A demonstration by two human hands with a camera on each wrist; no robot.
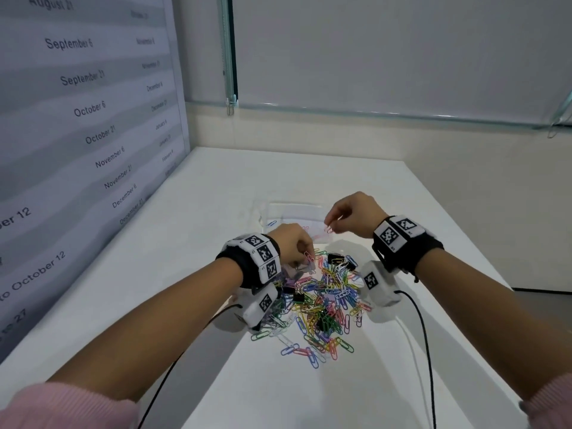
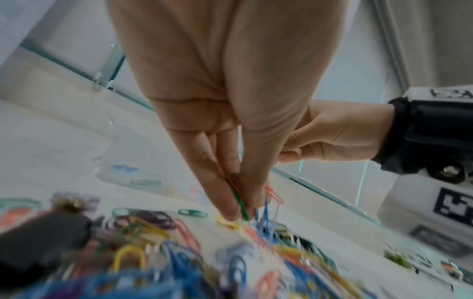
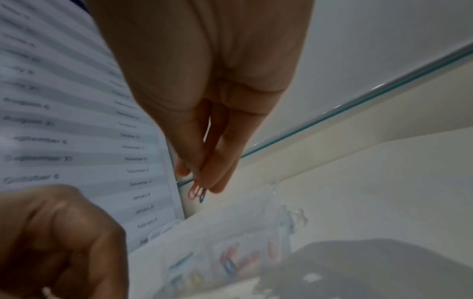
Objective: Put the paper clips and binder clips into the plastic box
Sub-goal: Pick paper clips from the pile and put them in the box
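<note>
Many paper clips (image 1: 322, 301) beside plastic box (image 1: 294, 212)

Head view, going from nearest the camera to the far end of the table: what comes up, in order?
pile of clips → left hand gripping paper clips at the pile's far edge → right hand pinching a pink paper clip over the plastic box → bare table.

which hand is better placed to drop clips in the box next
Right. The right hand pinches paper clips above the plastic box, while the left hand is pinching clips at the pile.
</note>
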